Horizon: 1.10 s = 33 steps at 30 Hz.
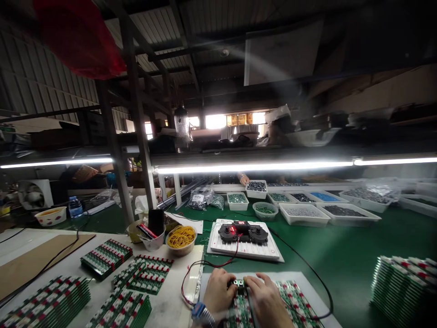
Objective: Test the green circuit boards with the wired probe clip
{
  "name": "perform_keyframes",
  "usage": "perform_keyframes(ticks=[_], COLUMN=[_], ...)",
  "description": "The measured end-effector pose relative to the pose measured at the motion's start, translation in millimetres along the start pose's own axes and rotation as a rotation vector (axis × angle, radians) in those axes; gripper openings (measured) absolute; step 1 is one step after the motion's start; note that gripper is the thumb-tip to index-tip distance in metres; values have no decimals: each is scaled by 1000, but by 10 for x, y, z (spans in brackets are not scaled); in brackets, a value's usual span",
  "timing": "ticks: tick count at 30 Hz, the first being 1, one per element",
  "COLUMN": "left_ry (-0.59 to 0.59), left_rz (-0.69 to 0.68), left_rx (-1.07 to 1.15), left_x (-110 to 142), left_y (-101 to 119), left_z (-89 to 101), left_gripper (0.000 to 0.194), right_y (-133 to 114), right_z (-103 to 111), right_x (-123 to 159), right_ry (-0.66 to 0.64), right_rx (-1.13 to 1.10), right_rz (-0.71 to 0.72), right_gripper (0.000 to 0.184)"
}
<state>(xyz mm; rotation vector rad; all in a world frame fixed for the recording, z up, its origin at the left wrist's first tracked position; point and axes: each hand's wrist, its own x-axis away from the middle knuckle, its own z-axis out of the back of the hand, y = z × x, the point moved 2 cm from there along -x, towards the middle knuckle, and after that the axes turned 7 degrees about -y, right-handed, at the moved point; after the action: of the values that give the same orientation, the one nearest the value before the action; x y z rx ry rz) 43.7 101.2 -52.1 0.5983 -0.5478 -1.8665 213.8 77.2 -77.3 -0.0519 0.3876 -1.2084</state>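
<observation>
The person's bare left hand and bare right hand are low in the view, side by side, palms down, with a narrow gap between them. The left fingers curl inward, their tips turned towards the right hand. The right fingers are gently bent, the tips angled forward and towards the left hand. A blue-cased watch with a metallic band circles the left wrist. How firmly either grip closes cannot be made out.
</observation>
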Motion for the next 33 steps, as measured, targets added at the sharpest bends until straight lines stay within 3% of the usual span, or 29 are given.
perform_keyframes(ticks=[18, 24, 33], left_ry=[-21, -43, -14], left_rz=[-6, 6, -2], left_rx=[-6, -44, -186], left_x=[-15, -16, -13], left_y=[-13, -4, 184], left_z=[-3, -1, 113], left_gripper=[30, 32, 23], right_y=[-185, -193, -267], right_z=[213, 182, 384], right_x=[35, 29, -61], right_ry=[-42, -9, 28], right_rx=[-51, -48, 24], right_rz=[-79, -85, -38], right_gripper=[45, 42, 32])
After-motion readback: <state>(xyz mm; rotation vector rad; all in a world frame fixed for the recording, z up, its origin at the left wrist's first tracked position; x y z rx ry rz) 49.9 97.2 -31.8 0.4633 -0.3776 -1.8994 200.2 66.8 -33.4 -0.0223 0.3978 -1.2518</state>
